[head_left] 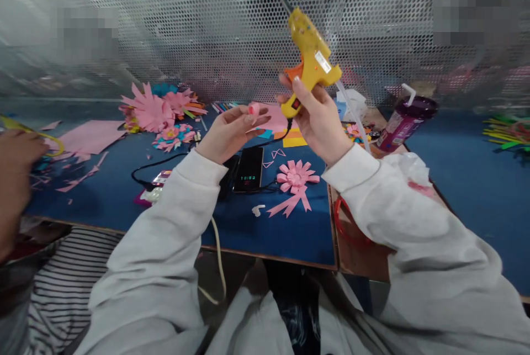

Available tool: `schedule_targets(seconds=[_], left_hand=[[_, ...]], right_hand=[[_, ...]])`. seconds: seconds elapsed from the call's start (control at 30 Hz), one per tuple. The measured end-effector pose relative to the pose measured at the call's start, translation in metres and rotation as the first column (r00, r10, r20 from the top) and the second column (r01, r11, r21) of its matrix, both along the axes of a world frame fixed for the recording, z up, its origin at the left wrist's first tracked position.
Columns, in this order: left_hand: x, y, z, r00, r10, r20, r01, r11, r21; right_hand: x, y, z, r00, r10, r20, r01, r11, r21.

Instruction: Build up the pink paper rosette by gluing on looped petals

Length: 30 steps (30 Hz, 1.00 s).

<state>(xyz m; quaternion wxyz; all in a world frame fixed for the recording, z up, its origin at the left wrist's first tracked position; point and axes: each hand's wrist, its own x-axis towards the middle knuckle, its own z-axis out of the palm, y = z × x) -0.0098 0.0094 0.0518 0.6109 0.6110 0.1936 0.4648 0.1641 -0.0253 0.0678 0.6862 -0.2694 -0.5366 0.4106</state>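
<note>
My right hand (317,115) is wrapped round the handle of a yellow hot glue gun (312,51), whose nozzle points up and to the left. A clear glue stick (351,109) sticks out of its back end. In my left hand (232,131), a small curled pink paper loop (254,111) is pinched between thumb and fingers. Below the two hands, a pink paper flower (296,176) lies on the blue table (244,233), with pink ribbon-like paper tails (292,204) at its lower edge.
A phone (248,170) lies near the flower. Paper flowers (155,109) and pink sheets (91,135) are at the left, where a co-worker's hand (19,150) holds yellow-handled scissors (53,145). A purple cup (406,121) with a straw stands right. A perforated metal panel (207,29) rises behind.
</note>
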Motion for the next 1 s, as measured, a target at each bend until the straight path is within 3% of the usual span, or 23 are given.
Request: schedule_targets(seconds=[0.2, 0.43, 0.83, 1.0], left_hand=[[0.004, 0.016, -0.024, 0.984, 0.173, -0.033, -0.176, 0.978, -0.111], [0.005, 0.011, -0.031, 0.984, 0.172, -0.040, -0.177, 0.964, -0.200], [-0.007, 0.009, -0.031, 0.994, 0.112, 0.006, -0.105, 0.948, -0.301], [-0.012, 0.013, -0.034, 0.995, 0.104, 0.003, -0.098, 0.939, -0.331]], right_hand=[[0.000, -0.016, -0.040, 0.989, -0.141, 0.044, 0.146, 0.979, -0.142], [-0.005, -0.030, -0.062, 0.968, -0.249, 0.013, 0.246, 0.947, -0.206], [-0.008, -0.048, -0.066, 0.991, -0.119, -0.063, 0.083, 0.911, -0.405], [-0.001, -0.051, -0.059, 0.969, -0.049, -0.241, -0.063, 0.899, -0.434]])
